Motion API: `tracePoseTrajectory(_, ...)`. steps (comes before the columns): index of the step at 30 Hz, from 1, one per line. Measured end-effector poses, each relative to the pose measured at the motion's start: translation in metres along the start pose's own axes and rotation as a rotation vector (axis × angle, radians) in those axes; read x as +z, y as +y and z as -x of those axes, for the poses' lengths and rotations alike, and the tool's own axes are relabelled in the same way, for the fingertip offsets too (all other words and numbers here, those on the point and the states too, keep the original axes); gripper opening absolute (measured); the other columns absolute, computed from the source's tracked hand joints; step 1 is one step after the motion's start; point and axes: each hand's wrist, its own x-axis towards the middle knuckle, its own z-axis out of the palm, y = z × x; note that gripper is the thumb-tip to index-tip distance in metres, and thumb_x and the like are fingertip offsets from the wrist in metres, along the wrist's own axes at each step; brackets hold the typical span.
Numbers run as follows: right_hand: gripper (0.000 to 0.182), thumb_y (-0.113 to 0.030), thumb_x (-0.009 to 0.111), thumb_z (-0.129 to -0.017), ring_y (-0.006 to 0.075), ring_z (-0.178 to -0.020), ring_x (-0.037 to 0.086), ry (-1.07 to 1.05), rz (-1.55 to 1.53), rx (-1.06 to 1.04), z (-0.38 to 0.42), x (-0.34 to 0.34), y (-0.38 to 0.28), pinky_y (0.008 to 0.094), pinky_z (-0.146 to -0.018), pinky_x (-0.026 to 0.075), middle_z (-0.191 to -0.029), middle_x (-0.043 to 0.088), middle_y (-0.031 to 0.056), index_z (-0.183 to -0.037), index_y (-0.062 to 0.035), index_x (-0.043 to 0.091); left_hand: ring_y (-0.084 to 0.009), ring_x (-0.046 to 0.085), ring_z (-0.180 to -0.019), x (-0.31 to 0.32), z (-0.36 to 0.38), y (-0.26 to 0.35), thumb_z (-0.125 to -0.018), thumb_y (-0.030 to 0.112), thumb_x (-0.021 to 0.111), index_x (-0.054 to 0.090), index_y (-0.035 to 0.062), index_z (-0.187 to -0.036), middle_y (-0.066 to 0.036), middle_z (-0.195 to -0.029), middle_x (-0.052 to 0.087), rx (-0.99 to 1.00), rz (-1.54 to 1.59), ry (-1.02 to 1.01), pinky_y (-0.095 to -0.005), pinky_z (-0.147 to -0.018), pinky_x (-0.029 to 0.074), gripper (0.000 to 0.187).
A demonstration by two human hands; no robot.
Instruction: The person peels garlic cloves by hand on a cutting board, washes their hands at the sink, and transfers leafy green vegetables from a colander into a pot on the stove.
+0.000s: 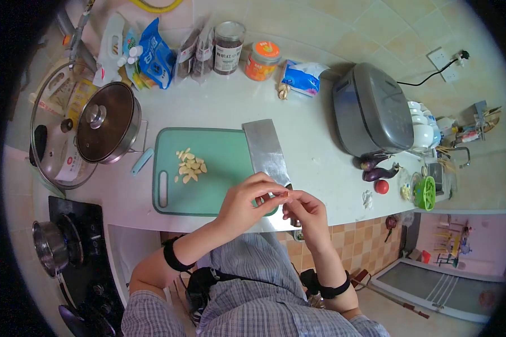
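My left hand (246, 203) and my right hand (308, 213) meet at the fingertips near the counter's front edge, both closed in a pinch. Something small and pale shows between them, too small to name. Beneath and behind them lies a cleaver (265, 147), its broad blade partly on the right side of the green cutting board (222, 168); my hands hide part of its handle. Several peeled garlic cloves (191, 165) lie in a loose pile on the board's left half.
A grey rice cooker (376, 106) stands at the right, with eggplants (379, 173) and a tomato (382, 186) before it. Jars, bags and garlic (284, 91) line the wall. A lidded pan (108, 123), glass lid and stove (90, 241) are at the left.
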Motion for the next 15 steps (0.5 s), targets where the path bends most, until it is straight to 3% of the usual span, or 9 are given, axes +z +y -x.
tracePoseTrajectory(1, 0.013, -0.011, 0.054, -0.081, 0.0083, -0.066, 0.051, 0.094, 0.12, -0.096, 0.001, 0.002, -0.001, 0.0202, -0.059, 0.042, -0.078, 0.056, 0.0031, -0.088, 0.0002, 0.057, -0.0094, 0.054, -0.063, -0.001, 0.0, 0.003, -0.073, 0.005, 0.06, 0.061, 0.003, -0.088, -0.005, -0.08, 0.057, 0.013, -0.044, 0.018, -0.0206, -0.054, 0.043, 0.015)
tracePoseTrajectory(5, 0.012, -0.006, 0.056, -0.079, 0.008, -0.067, 0.052, 0.101, 0.176, -0.263, 0.006, 0.006, -0.002, 0.0192, -0.06, 0.042, -0.08, 0.056, 0.0035, -0.089, 0.0, 0.058, -0.011, 0.056, -0.06, -0.003, 0.005, 0.001, -0.072, 0.007, 0.061, 0.061, 0.0032, -0.086, -0.006, -0.078, 0.06, 0.015, -0.235, 0.007, -0.0217, -0.052, 0.044, 0.014)
tracePoseTrajectory(7, 0.01, -0.005, 0.057, -0.077, 0.0081, -0.069, 0.053, 0.121, 0.358, -0.344, 0.008, 0.012, -0.006, 0.0192, -0.06, 0.043, -0.081, 0.057, 0.0041, -0.086, -0.0002, 0.058, -0.0141, 0.057, -0.061, -0.001, 0.007, -0.002, -0.073, 0.01, 0.06, 0.061, 0.0048, -0.085, -0.005, -0.077, 0.06, 0.04, -0.237, 0.032, -0.0235, -0.052, 0.045, 0.013)
tracePoseTrajectory(15, 0.006, -0.003, 0.056, -0.076, 0.0084, -0.066, 0.054, 0.186, 0.489, -0.334, 0.01, 0.016, -0.003, 0.0195, -0.058, 0.044, -0.078, 0.057, 0.0042, -0.081, 0.0009, 0.058, -0.019, 0.058, -0.063, -0.005, 0.01, 0.003, -0.074, 0.01, 0.057, 0.058, 0.0036, -0.085, -0.005, -0.075, 0.059, 0.219, -0.38, 0.046, -0.0281, -0.053, 0.046, 0.013)
